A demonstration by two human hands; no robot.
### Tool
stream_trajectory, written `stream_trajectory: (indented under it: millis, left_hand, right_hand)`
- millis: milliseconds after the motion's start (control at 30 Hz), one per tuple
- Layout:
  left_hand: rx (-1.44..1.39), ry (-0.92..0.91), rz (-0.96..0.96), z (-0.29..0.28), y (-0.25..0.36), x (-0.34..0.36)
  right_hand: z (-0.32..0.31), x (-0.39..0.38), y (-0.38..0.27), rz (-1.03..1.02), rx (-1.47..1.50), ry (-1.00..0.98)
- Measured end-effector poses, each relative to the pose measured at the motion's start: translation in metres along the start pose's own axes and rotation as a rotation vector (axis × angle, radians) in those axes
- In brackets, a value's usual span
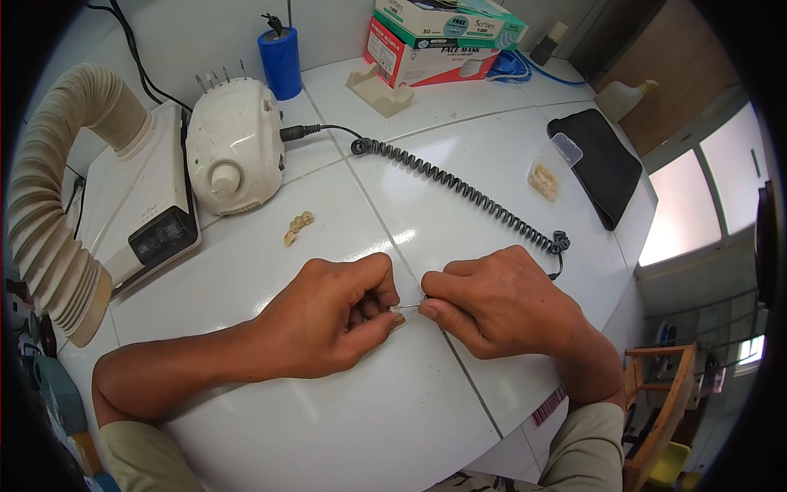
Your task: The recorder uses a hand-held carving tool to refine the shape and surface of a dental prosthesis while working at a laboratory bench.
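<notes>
Above the glossy white tiled counter (328, 426), the left hand (336, 316) pinches a small off-white piece (396, 309). The right hand (502, 303), immediately right of the piece, grips a thin silver metal shaft (410, 306); its long axis runs left to right, tip at the piece, contact not discernible.

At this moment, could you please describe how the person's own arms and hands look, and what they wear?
The left hand and right hand wear no gloves, and no ring, watch or bracelet is visible. The left sleeve and right sleeve are plain khaki-beige, leaving both forearms uncovered.
</notes>
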State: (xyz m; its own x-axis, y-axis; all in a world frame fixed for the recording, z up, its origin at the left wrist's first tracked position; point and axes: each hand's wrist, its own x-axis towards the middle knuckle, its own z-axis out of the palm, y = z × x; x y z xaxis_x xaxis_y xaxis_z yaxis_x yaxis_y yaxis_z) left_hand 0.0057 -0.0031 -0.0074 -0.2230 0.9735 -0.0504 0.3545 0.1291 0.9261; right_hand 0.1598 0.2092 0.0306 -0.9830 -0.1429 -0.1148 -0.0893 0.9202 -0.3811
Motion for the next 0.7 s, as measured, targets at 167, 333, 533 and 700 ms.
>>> stream_trajectory:
  millis: [167,333,533,700]
  left_hand:
    - [0.008,-0.008,0.001,-0.0006,0.0000,0.0004]
    - [-0.003,0.005,0.001,0.0004,0.0001,0.0018]
    - [-0.005,0.004,-0.005,-0.0007,0.0000,0.0008]
    - [-0.003,0.004,-0.001,-0.0001,-0.0012,0.0009]
  right_hand:
    - [-0.0012,0.0003,0.0006,-0.005,0.005,-0.007]
    - [0.0017,-0.0007,-0.0003,0.019,0.028,0.030]
    - [0.0016,0.0002,-0.0020,0.021,0.018,0.030]
    - [0.0001,0.0003,-0.0015,0.004,0.010,-0.004]
